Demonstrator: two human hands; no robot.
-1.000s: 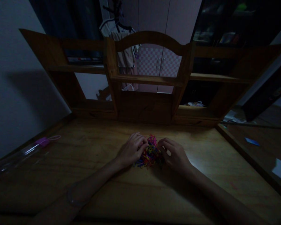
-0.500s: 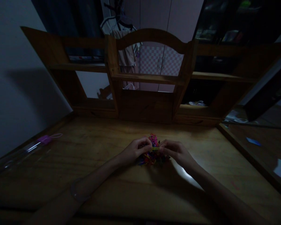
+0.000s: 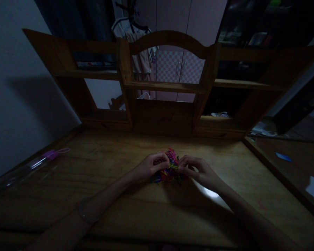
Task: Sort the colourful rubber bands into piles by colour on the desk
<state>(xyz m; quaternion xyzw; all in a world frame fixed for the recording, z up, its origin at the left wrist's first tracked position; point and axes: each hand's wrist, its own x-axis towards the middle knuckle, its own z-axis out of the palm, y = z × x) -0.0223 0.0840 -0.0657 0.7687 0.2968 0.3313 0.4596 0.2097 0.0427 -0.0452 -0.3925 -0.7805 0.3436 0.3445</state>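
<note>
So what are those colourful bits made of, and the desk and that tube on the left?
The coloured bits, pinched by the left hand and right hand, look like thin rubber or plastic loops: bright, tangled; too dim to be sure. The desk is varnished wood: visible grain, slight sheen. The tube seems clear plastic, with a pink cap.

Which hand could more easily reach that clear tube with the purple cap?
Probably the left hand: the tube lies far on its side; the right hand sits beyond the colourful pile.
</note>
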